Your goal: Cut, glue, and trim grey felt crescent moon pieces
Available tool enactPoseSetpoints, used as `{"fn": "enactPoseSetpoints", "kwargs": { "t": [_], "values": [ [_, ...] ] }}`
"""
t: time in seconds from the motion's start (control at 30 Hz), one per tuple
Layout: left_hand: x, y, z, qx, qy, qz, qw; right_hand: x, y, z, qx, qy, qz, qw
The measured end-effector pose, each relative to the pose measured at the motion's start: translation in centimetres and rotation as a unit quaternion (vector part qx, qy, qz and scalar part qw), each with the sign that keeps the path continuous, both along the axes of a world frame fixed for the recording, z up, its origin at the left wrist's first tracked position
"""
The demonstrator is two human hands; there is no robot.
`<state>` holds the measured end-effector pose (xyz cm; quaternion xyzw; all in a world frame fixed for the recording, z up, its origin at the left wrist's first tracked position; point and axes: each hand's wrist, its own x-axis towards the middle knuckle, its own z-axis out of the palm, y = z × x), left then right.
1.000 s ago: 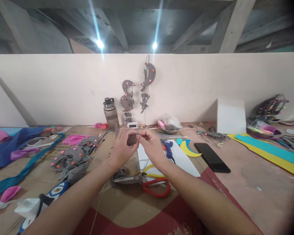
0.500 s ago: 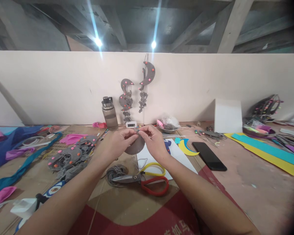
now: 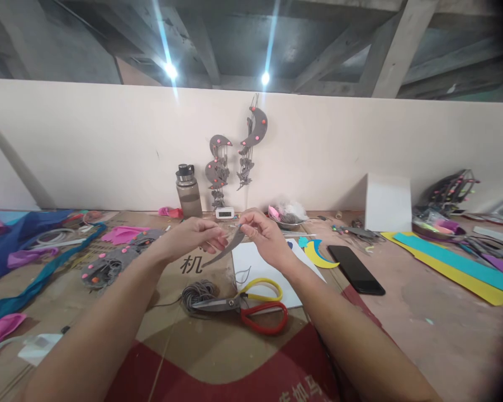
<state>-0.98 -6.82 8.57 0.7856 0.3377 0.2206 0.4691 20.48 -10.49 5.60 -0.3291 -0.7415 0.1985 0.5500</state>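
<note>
My right hand (image 3: pixel 262 234) pinches the upper end of a grey felt crescent (image 3: pixel 228 249) between thumb and fingers, above the cardboard. The crescent hangs down to the left, turned nearly edge-on, its tip pointing at the table. My left hand (image 3: pixel 203 237) is beside it with loosely bent, parted fingers; I see nothing held in them. Below both hands lie scissors (image 3: pixel 262 328) with one yellow and one red handle. Their blades rest over a coil of grey cord (image 3: pixel 199 291). A white sheet (image 3: pixel 293 290) lies under the right forearm.
Felt crescent mobiles (image 3: pixel 255 125) hang on the white partition. A water bottle (image 3: pixel 188 195), a small digital clock (image 3: pixel 225 213) and a bowl (image 3: pixel 289 223) stand at the back. To the right are a black phone (image 3: pixel 355 269) and yellow-and-blue moon cutouts (image 3: pixel 321 255).
The grey felt piece has turned from facing me to nearly edge-on. My left fingers have come away from its top and moved left and down; the right hand keeps its pinch.
</note>
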Motion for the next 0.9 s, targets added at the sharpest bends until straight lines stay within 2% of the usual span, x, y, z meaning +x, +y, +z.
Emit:
{"fn": "enactPoseSetpoints", "kwargs": {
  "t": [0.1, 0.2, 0.33, 0.43, 0.57, 0.67, 0.77, 0.9],
  "values": [
    [1.2, -0.2, -1.1, -0.007, -0.028, -0.022, 0.999, 0.1, -0.2, 0.3, 0.006, -0.007, 0.029, 1.0],
    [1.9, -0.5, -1.8, 0.003, -0.098, -0.017, 0.995, 0.2, -0.4, 0.6, 0.002, -0.019, 0.043, 0.999],
    [2.0, -0.7, -2.0, 0.035, -0.168, -0.024, 0.985, 0.1, -0.6, 0.8, -0.018, -0.029, 0.021, 0.999],
    [2.4, -0.9, -2.0, 0.059, -0.156, -0.003, 0.986, -0.2, -0.6, 0.5, -0.015, -0.036, -0.02, 0.999],
    [3.6, -1.7, -2.1, 0.066, -0.138, 0.064, 0.986, -0.6, -0.6, -0.1, 0.041, -0.047, -0.085, 0.994],
    [4.3, -2.7, -1.9, 0.132, -0.112, 0.119, 0.978, -0.9, -0.9, -0.2, 0.084, -0.046, -0.156, 0.983],
    [4.7, -3.6, -1.4, 0.203, -0.058, 0.174, 0.962, -1.1, -1.3, -0.2, 0.136, -0.111, -0.205, 0.963],
    [5.0, -4.6, -0.7, 0.3, 0.002, 0.193, 0.934, -1.3, -1.5, -0.4, 0.18, -0.201, -0.24, 0.933]
  ]
}}
